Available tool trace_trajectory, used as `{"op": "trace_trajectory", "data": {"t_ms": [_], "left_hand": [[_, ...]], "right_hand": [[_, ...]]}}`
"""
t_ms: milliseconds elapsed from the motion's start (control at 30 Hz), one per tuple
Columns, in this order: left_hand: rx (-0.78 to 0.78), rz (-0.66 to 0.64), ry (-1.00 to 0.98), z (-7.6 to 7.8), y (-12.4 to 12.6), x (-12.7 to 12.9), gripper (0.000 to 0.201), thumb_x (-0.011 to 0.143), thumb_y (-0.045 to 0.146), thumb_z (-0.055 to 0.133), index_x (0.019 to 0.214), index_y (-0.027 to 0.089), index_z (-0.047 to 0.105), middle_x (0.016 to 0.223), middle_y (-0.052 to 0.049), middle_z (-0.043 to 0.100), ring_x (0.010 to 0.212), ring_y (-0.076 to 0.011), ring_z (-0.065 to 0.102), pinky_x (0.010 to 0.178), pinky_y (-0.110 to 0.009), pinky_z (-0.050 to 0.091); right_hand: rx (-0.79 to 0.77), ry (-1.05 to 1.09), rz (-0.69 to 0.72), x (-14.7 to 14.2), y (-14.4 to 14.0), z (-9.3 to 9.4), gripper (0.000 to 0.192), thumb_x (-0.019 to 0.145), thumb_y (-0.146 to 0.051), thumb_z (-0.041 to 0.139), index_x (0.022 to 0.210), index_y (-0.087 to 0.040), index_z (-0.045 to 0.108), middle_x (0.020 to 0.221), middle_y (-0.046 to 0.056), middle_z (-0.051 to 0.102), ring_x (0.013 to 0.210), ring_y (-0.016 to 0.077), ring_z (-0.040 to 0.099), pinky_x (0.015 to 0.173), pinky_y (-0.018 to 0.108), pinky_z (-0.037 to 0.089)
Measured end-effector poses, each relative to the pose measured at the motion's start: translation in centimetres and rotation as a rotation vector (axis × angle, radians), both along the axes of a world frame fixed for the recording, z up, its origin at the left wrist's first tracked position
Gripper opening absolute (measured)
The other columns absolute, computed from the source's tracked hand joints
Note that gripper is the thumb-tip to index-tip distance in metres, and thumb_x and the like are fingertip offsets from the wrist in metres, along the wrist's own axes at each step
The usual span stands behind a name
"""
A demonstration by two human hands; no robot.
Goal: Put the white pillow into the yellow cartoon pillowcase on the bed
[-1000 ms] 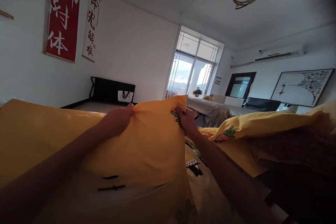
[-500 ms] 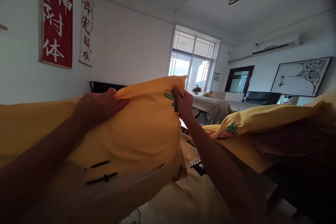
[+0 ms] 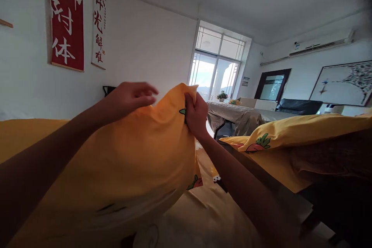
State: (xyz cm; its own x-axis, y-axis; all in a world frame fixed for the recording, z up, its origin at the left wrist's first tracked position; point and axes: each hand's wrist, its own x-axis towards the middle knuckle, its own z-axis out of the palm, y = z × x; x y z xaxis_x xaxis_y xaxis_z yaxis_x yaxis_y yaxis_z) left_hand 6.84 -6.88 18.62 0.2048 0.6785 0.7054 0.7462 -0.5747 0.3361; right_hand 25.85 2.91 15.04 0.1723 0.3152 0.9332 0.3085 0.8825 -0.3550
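Note:
A plump yellow pillow (image 3: 145, 155) in a carrot-print case stands raised in front of me. My right hand (image 3: 196, 114) is clenched on its top right corner. My left hand (image 3: 130, 96) hovers just above the pillow's top left edge, fingers spread and loose, with nothing in it. A second yellow pillow (image 3: 293, 133) with a carrot print lies to the right. Below both spreads a yellow printed bedsheet (image 3: 209, 217).
Red and white calligraphy scrolls (image 3: 67, 17) hang on the left wall. A glass balcony door (image 3: 213, 77) is straight ahead, with a covered table (image 3: 235, 112) before it. A dark sofa (image 3: 296, 105), a framed picture and an air conditioner are on the right.
The pillow has been lifted higher. My left hand has let go of its top edge and opened above it, while my right hand has kept its hold on the corner.

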Motion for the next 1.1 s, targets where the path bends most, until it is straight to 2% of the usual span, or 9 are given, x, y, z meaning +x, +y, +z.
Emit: {"op": "trace_trajectory", "data": {"t_ms": [67,200,367,433,533,667,800,967,1100], "left_hand": [[0.123,0.070,0.025,1.0,-0.1,3.5,0.045,0.077,0.036,0.055,0.118,0.016,0.055,0.094,-0.005,0.066,0.081,-0.0186,0.060,0.073,-0.030,0.045],[0.296,0.297,0.052,2.6,0.6,8.5,0.037,0.081,0.027,0.045,0.110,0.007,0.054,0.104,-0.017,0.061,0.096,-0.0287,0.057,0.076,-0.038,0.044],[0.053,0.187,-0.008,3.6,1.7,8.2,0.027,0.077,0.031,0.055,0.097,0.015,0.055,0.090,-0.010,0.063,0.072,-0.0202,0.058,0.058,-0.030,0.040],[0.049,0.185,0.029,3.2,2.3,7.5,0.021,0.079,0.033,0.053,0.089,0.015,0.057,0.082,-0.008,0.062,0.070,-0.0190,0.056,0.057,-0.029,0.038],[0.203,0.232,0.079,2.0,3.1,6.9,0.021,0.085,0.033,0.045,0.080,0.017,0.057,0.075,-0.007,0.059,0.069,-0.0176,0.053,0.061,-0.029,0.036],[0.344,0.269,0.058,1.0,3.4,6.7,0.028,0.088,0.037,0.040,0.074,0.019,0.055,0.065,-0.003,0.055,0.060,-0.0150,0.048,0.058,-0.029,0.032],[0.428,0.323,0.075,1.0,3.2,6.9,0.035,0.090,0.045,0.039,0.073,0.019,0.057,0.060,-0.002,0.053,0.057,-0.0147,0.048,0.055,-0.028,0.028],[0.493,0.426,0.225,0.6,3.6,8.0,0.044,0.091,0.053,0.035,0.087,0.018,0.062,0.062,-0.004,0.058,0.062,-0.0174,0.055,0.059,-0.028,0.031],[0.489,0.461,0.305,0.3,4.1,8.5,0.051,0.090,0.058,0.033,0.091,0.017,0.063,0.065,-0.007,0.061,0.066,-0.0204,0.058,0.062,-0.030,0.035]], "right_hand": [[0.082,-0.051,-0.028,-0.3,-1.0,1.4,0.036,0.087,-0.043,0.049,0.061,-0.019,0.041,0.056,-0.006,0.036,0.056,0.0082,0.037,0.052,0.022,0.031],[0.145,-0.127,0.093,0.2,-1.7,4.3,0.036,0.088,-0.044,0.049,0.064,-0.017,0.049,0.061,-0.004,0.042,0.064,0.0097,0.046,0.056,0.022,0.038],[0.095,-0.113,0.220,1.5,-1.7,5.1,0.031,0.085,-0.046,0.054,0.073,-0.017,0.059,0.069,-0.003,0.051,0.072,0.0109,0.055,0.060,0.023,0.045],[0.005,-0.110,0.283,2.0,-1.7,4.6,0.029,0.081,-0.047,0.060,0.077,-0.018,0.061,0.070,-0.003,0.055,0.070,0.0108,0.056,0.059,0.023,0.046],[-0.206,-0.155,0.441,3.1,-1.2,3.0,0.031,0.071,-0.047,0.070,0.081,-0.019,0.063,0.067,-0.002,0.060,0.063,0.0115,0.057,0.058,0.026,0.048],[-0.496,-0.240,0.672,5.6,0.2,-0.6,0.030,0.059,-0.039,0.078,0.077,-0.018,0.066,0.070,0.000,0.066,0.065,0.0145,0.061,0.068,0.030,0.050],[-0.670,-0.308,0.786,7.0,0.6,-4.0,0.024,0.054,-0.029,0.078,0.073,-0.020,0.066,0.081,0.001,0.070,0.076,0.0175,0.064,0.078,0.033,0.049],[-0.661,-0.247,0.683,5.8,-1.4,-5.7,0.023,0.055,-0.028,0.069,0.076,-0.019,0.064,0.077,0.001,0.068,0.074,0.0185,0.062,0.073,0.031,0.048],[-0.517,-0.420,0.226,5.2,-2.5,-5.6,0.007,0.057,-0.024,0.059,0.058,-0.018,0.054,0.053,-0.004,0.053,0.056,0.0120,0.047,0.056,0.024,0.038]]}}
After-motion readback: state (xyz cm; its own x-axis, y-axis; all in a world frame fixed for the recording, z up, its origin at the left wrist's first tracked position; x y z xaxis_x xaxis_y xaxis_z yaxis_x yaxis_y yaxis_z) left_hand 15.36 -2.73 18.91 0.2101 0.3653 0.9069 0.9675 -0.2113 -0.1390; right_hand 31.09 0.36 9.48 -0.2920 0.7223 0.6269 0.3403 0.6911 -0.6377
